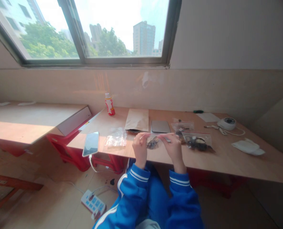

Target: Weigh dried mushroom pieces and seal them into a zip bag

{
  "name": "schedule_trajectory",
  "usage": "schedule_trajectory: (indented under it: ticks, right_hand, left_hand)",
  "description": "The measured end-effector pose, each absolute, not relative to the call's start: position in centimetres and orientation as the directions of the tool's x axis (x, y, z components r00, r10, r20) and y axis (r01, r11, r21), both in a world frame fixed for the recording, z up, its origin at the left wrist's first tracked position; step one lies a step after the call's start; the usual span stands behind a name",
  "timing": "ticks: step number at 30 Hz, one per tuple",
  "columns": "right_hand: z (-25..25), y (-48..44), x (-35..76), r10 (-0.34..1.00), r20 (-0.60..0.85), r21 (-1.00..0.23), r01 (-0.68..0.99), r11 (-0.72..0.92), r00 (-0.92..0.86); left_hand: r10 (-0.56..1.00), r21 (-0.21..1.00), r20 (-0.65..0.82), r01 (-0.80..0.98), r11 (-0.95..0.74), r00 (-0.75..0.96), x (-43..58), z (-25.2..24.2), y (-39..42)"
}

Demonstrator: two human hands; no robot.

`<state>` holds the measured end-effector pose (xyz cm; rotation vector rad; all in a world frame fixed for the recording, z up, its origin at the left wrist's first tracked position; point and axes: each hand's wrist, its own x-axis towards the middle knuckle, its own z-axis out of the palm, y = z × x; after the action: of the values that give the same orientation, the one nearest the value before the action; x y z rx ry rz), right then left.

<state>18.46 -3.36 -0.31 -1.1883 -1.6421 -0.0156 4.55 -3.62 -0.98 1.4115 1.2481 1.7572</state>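
Observation:
Between my two hands hangs a small clear plastic bag (152, 143) with dark bits inside, too small to name. My left hand (140, 146) pinches one upper corner of it, and my right hand (172, 144) pinches the other. The bag is held up over the table's near edge. Just beyond it lie a brown paper pouch (137, 119), its dark mouth toward me, and a flat silver-grey device (160, 126). Right of my right hand, a clear zip bag (196, 141) with dark pieces rests on the table, with another zip bag (183, 125) behind it.
Left on the table (246, 165) are loose clear bags (116, 137), a phone (90, 144) on a white cable and a red-and-white bottle (110, 105). Toward the right sit a white dome camera (227, 123) with cables and white wrapping (248, 147). A power strip (93, 203) lies on the floor.

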Motion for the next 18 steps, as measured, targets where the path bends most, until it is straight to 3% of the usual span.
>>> schedule_trajectory:
  ticks: [4,8,10,15,18]
  right_hand:
    - [0.9,-2.4,18.6,0.659,0.752,-0.446,0.73,0.519,-0.009]
    - [2.2,-1.7,18.9,0.677,0.729,-0.418,0.717,0.558,-0.102]
    - [2.3,-1.5,19.5,0.706,0.701,-0.475,0.672,0.568,-0.1]
    - [1.5,-1.8,20.9,0.852,0.524,-0.753,0.455,0.474,-0.021]
    - [1.6,-2.8,21.5,0.899,0.436,-0.829,0.375,0.415,-0.031]
  left_hand:
    - [0.902,0.918,0.391,0.012,-0.396,-0.183,3.3,0.1,-3.4]
    - [0.911,0.927,0.359,-0.035,-0.373,-0.201,2.5,1.2,-2.9]
    - [0.917,0.931,0.335,-0.071,-0.357,-0.217,2.2,1.3,-2.5]
    - [0.97,0.949,0.213,-0.212,-0.234,-0.117,1.5,1.0,-2.0]
    - [0.986,0.955,0.155,-0.247,-0.166,-0.062,1.6,1.1,-2.3]
